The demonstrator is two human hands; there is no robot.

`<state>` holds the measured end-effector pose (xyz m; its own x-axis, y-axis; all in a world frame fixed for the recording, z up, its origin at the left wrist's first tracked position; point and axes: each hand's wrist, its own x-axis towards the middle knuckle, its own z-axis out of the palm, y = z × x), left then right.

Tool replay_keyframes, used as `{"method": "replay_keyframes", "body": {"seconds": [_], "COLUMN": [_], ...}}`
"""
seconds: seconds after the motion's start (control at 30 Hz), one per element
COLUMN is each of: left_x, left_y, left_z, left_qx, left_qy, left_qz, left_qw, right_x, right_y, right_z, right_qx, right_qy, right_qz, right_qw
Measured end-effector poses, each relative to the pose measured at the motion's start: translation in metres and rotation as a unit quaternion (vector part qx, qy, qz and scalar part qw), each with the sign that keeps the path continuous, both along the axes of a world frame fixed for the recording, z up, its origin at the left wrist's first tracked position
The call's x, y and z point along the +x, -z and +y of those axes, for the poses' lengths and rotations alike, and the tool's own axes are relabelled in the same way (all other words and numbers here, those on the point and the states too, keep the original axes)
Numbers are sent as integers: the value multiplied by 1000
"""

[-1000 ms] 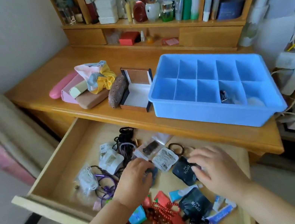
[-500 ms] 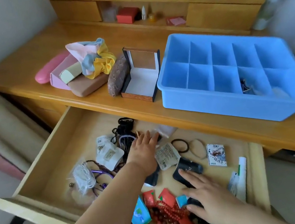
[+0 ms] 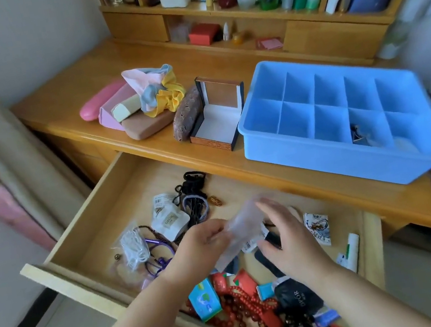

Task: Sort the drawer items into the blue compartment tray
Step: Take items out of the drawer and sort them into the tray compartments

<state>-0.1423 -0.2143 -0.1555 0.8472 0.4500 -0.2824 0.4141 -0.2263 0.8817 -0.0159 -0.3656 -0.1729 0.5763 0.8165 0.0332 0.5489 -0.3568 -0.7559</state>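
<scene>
The wooden drawer [image 3: 88, 214] stands pulled out and is strewn with small items: black hair ties [image 3: 191, 182], a white sachet [image 3: 170, 223], a white cord bundle [image 3: 134, 247], red beads [image 3: 241, 302], a black sachet [image 3: 298, 295] and a tube [image 3: 351, 252]. Above the drawer's middle, my left hand [image 3: 200, 248] pinches a clear plastic bag [image 3: 243, 227]. My right hand [image 3: 287, 237] is beside the bag with fingers spread at its right edge, blurred. The blue compartment tray [image 3: 322, 156] sits on the desk at the right, with metal clips [image 3: 358, 132] in one front compartment.
An open hinged box [image 3: 217, 116] stands left of the tray, beside a brown patterned case [image 3: 185, 113], a tan case [image 3: 147, 123], a pink case [image 3: 100, 103] and scrunchies [image 3: 164, 94]. Bottles and boxes fill the shelf [image 3: 254, 12] behind. The desk's front edge overhangs the drawer.
My left hand has lifted the clear bag out of the drawer. My right hand has left the black sachet at the front and come up to the bag.
</scene>
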Motion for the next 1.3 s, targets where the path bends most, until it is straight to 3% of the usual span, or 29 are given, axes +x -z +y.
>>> {"method": "replay_keyframes", "body": {"seconds": [0.07, 0.17, 0.23, 0.37, 0.53, 0.6, 0.73, 0.87, 1.0, 1.1, 1.2, 1.3], "left_x": [-5, -3, 4, 20, 59, 83, 140, 204, 255, 268, 273, 274], "left_y": [-13, -22, -27, -41, -66, -78, -107, -130, -123, -105, -98, -101], "left_z": [-10, -26, -34, -45, -55, -62, -74, -77, -85, -95, -98, -91], "left_qx": [-121, -84, -16, -44, 43, 44, 64, 81, 197, 250, 234, 198], "left_qy": [8, -18, -34, 34, 84, 103, 71, 32, 94, 78, 71, 107], "left_qz": [-18, -58, -78, -101, -147, -165, -190, -156, -24, -7, -25, -11], "left_qw": [992, 995, 996, 993, 985, 980, 977, 984, 976, 965, 969, 974], "right_x": [-5, -9, -7, 6, 46, 64, 107, 151, 162, 161, 160, 158], "right_y": [-9, -21, -29, -48, -69, -79, -107, -121, -109, -102, -98, -98], "right_z": [-3, -11, -17, -32, -48, -50, -55, -66, -75, -75, -76, -77], "right_qx": [11, 41, 61, 64, 144, 164, 197, 132, 84, 49, -9, 11], "right_qy": [-26, -5, 26, 40, 154, 202, 274, 324, 329, 284, 247, 256], "right_qz": [105, 215, 236, 245, 231, 207, 70, -94, -127, -195, -241, -233], "right_qw": [994, 976, 969, 967, 950, 943, 939, 932, 932, 938, 939, 938]}}
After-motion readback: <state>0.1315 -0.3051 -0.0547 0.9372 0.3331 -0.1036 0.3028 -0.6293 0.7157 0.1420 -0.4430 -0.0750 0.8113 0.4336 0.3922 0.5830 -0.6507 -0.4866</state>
